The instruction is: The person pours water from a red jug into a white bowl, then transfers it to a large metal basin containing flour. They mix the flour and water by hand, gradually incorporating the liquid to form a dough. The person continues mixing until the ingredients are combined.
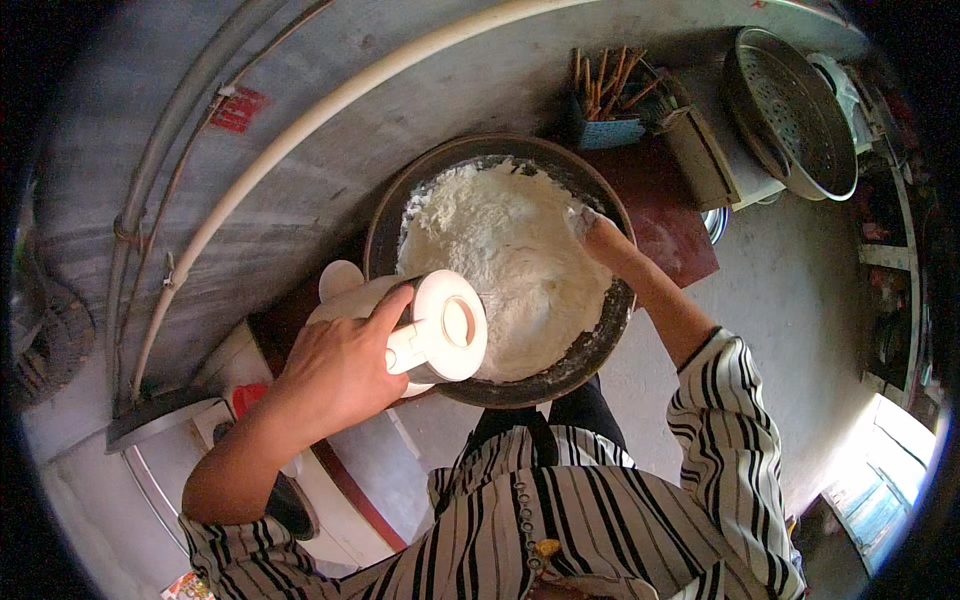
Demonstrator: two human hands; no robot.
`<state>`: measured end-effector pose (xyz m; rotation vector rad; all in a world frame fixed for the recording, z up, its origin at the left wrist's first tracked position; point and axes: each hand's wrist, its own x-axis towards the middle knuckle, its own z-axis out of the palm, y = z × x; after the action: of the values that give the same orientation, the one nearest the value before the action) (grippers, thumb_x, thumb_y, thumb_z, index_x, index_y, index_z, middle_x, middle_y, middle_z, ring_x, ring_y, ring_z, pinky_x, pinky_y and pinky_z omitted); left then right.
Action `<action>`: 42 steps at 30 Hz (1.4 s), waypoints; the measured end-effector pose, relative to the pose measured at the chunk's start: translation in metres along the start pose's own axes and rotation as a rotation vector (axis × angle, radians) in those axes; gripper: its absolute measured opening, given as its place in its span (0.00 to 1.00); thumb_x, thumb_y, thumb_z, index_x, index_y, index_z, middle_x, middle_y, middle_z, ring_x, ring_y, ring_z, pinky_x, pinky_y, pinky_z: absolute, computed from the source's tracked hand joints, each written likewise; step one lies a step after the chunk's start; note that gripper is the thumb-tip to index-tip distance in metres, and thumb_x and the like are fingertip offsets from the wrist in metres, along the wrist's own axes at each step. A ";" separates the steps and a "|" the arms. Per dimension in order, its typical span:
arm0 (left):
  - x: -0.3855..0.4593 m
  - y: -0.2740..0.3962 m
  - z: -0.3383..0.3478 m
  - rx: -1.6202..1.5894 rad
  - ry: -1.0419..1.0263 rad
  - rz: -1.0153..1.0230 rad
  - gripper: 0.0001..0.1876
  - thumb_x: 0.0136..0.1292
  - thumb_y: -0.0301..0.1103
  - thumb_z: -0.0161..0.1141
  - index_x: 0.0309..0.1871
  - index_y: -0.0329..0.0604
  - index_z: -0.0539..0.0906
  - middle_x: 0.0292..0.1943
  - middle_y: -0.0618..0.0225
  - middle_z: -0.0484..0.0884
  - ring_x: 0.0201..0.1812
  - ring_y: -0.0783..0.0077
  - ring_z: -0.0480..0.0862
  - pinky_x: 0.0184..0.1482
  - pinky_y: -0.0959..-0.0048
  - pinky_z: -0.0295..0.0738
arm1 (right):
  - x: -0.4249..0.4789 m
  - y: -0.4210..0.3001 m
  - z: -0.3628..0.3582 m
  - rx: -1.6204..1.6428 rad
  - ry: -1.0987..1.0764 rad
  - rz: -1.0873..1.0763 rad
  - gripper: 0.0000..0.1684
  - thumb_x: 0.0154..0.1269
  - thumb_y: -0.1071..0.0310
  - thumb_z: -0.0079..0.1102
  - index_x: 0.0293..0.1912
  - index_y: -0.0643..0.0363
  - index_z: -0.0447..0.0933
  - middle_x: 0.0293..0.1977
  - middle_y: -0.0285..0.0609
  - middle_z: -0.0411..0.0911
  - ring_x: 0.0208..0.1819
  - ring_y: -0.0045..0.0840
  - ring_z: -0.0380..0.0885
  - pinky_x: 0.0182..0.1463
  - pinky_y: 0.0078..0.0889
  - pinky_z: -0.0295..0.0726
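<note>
A large dark round basin (619,322) holds a heap of white flour (487,232), with a smoother hollow towards its lower right. My left hand (349,367) grips the handle of a pale electric kettle or jug (446,326) over the basin's lower left rim, its round lid facing up towards me. Whether liquid leaves it cannot be seen. At the basin's right side my right hand (592,225) reaches into the flour. Its fingers are coated white and partly hidden, so their hold is unclear.
A reddish-brown tabletop (667,217) extends beyond the basin. Behind stands a blue basket (611,131) with chopsticks, beside a wooden box (697,154). A perforated metal steamer (795,112) is at the upper right. A pale pipe (330,105) runs along the grey wall.
</note>
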<state>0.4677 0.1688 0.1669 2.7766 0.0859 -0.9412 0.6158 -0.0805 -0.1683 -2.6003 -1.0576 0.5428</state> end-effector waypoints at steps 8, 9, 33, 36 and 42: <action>-0.033 -0.043 0.025 -0.192 0.122 -0.085 0.37 0.49 0.32 0.66 0.67 0.46 0.68 0.38 0.45 0.84 0.38 0.45 0.85 0.44 0.52 0.79 | 0.066 0.130 0.175 -1.143 -0.198 -0.549 0.13 0.70 0.62 0.50 0.49 0.58 0.75 0.46 0.41 0.77 0.46 0.26 0.76 0.48 0.35 0.72; -0.034 -0.047 0.027 -0.243 0.170 -0.044 0.37 0.49 0.31 0.66 0.67 0.46 0.68 0.38 0.46 0.84 0.38 0.45 0.85 0.44 0.53 0.80 | 0.053 0.145 0.173 -1.213 -0.239 -0.544 0.10 0.68 0.63 0.53 0.43 0.58 0.76 0.42 0.42 0.78 0.41 0.26 0.77 0.42 0.38 0.73; -0.080 -0.100 0.051 -0.570 0.322 -0.035 0.40 0.46 0.26 0.70 0.67 0.44 0.68 0.54 0.49 0.80 0.53 0.48 0.82 0.53 0.59 0.77 | -0.094 -0.177 0.086 2.137 0.186 1.185 0.24 0.75 0.54 0.45 0.60 0.61 0.68 0.55 0.49 0.72 0.55 0.42 0.73 0.55 0.49 0.74; -0.079 -0.097 0.051 -0.553 0.299 -0.050 0.40 0.46 0.26 0.70 0.67 0.44 0.68 0.53 0.49 0.81 0.51 0.48 0.83 0.52 0.59 0.78 | -0.062 -0.171 0.087 2.089 0.288 1.256 0.24 0.74 0.54 0.46 0.58 0.62 0.69 0.54 0.50 0.72 0.53 0.40 0.74 0.52 0.47 0.75; -0.079 -0.102 0.056 -0.580 0.322 -0.018 0.40 0.46 0.27 0.70 0.67 0.43 0.68 0.51 0.49 0.82 0.49 0.48 0.84 0.51 0.59 0.79 | -0.053 -0.058 0.100 0.939 -0.016 0.404 0.22 0.70 0.63 0.52 0.60 0.61 0.68 0.54 0.46 0.73 0.52 0.37 0.73 0.51 0.44 0.74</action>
<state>0.3589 0.2573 0.1535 2.3490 0.3693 -0.3755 0.5020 -0.0664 -0.2222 -1.9243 -0.1508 0.8809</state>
